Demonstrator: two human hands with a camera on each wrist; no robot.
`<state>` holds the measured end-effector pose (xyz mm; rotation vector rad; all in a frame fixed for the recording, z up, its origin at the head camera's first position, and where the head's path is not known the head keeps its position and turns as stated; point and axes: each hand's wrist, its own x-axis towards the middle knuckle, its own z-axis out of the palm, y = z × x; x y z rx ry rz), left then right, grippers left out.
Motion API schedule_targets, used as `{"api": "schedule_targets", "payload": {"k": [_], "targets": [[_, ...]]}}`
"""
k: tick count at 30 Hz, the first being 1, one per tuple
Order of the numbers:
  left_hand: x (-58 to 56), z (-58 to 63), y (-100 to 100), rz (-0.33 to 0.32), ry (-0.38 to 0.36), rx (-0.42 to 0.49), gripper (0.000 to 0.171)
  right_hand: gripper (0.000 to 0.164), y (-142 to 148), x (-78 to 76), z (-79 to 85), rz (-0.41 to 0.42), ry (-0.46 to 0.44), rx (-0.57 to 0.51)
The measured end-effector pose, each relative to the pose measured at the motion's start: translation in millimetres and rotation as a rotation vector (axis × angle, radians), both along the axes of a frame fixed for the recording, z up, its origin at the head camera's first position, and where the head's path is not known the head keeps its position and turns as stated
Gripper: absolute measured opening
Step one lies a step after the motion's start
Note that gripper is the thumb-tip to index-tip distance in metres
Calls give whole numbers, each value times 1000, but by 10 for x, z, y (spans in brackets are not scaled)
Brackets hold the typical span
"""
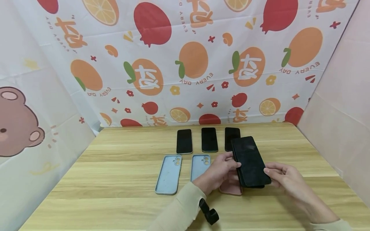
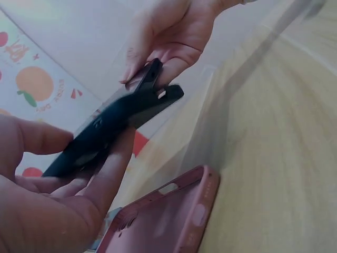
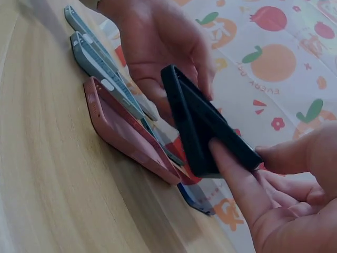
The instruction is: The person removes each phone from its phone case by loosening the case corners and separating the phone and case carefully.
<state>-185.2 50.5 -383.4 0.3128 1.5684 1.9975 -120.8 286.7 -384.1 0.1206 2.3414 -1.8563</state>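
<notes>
A black phone (image 1: pixel 250 163) sits tilted partly out of a dark phone case (image 2: pixel 100 132), both raised over the table. My left hand (image 1: pixel 218 170) grips the case along its left side, thumb on the edge and fingers beneath. At the near right corner my right hand (image 1: pixel 284 179) pinches the phone's end; in the right wrist view its index finger reaches into the gap between phone and case. Under them lies a pink phone case (image 2: pixel 168 216), open side up, partly covered by the left hand in the head view.
Two light blue phone cases (image 1: pixel 168 175) lie left of the pink one, the nearer partly behind my left hand. Three dark-screened phones (image 1: pixel 184 141) form a row farther back on the wooden table (image 1: pixel 115 176). A fruit-printed cloth (image 1: pixel 164 73) hangs behind the table.
</notes>
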Motion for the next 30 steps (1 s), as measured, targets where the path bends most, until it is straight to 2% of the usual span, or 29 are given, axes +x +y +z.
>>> {"api": "schedule_targets", "payload": {"k": [5,10,14,20,24,27,30], "targets": [[-15,49,2,-10,68,-35,35,38,74,-27,14,-13,50,-78],[-23,105,55,48,109,-110,36,13,146,-61,44,25,93,-208],[-27,120,104,102,123,-197,41,16,224,-82,70,53,79,-286],[-14,96,185,120,128,-299,51,22,380,-220,113,43,38,-451],[31,71,255,84,127,-311,47,18,454,-359,122,1,10,-480],[80,51,309,43,134,-337,44,15,500,-457,106,-19,1,-476],[128,36,361,31,151,-383,44,13,536,-557,78,-39,-11,-454]]}}
